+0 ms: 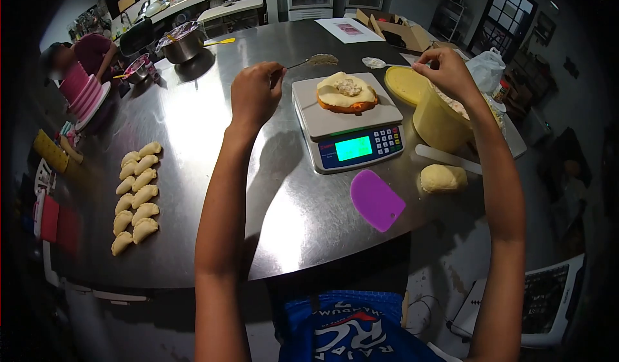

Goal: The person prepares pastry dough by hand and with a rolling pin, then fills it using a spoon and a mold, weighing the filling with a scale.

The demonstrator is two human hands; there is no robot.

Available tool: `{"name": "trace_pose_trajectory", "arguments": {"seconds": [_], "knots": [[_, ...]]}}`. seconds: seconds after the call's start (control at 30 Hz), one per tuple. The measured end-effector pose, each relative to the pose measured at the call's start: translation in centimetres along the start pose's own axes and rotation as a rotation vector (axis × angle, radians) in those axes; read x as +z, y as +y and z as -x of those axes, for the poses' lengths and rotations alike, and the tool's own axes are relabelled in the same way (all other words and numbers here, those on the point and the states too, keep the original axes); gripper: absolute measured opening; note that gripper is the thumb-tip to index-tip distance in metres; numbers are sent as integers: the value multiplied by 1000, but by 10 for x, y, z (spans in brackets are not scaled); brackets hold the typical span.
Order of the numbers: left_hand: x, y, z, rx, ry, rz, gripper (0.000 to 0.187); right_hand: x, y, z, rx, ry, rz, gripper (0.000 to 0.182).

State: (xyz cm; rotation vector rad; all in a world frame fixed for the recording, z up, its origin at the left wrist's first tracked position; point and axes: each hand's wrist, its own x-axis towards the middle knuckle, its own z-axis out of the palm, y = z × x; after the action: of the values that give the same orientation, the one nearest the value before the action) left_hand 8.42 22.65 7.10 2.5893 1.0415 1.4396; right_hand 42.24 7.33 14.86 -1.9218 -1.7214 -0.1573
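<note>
Above the scale (348, 126), left hand (256, 94) pinches a spoon (314, 60); right hand (446, 71) grips another spoon (375, 62)

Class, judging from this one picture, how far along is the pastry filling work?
Done: two rows of folded pastries lie on the steel table. In hand: a dough round with filling sits on the scale; the left hand holds a spoon, the right hand is over the yellow tub. Left: one dough lump, unshaped.

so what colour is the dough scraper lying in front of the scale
Purple; the dough scraper shows clearly in the head view, flat on the steel table.
</note>
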Motion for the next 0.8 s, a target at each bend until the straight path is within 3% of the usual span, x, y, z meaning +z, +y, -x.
{"name": "trace_pose_trajectory", "arguments": {"seconds": [0.33,0.4,0.47,0.63,0.73,0.8], "knots": [[-2,6,0,26,12,53,12,-13,-14,16,-53,37,78,29],[-3,5,0,45,-7,20,16,-32,-15,30,15,28,111,26],[-7,17,0,45,-13,13,15,-60,7,46,-71,195,236,23],[-4,31,0,99,-8,107,13,-97,30,74,141,18,479,13],[-12,46,0,51,-79,125,11,-101,47,85,39,86,592,12],[-1,52,-2,44,-78,206,9,-111,49,92,125,93,557,13]]}}
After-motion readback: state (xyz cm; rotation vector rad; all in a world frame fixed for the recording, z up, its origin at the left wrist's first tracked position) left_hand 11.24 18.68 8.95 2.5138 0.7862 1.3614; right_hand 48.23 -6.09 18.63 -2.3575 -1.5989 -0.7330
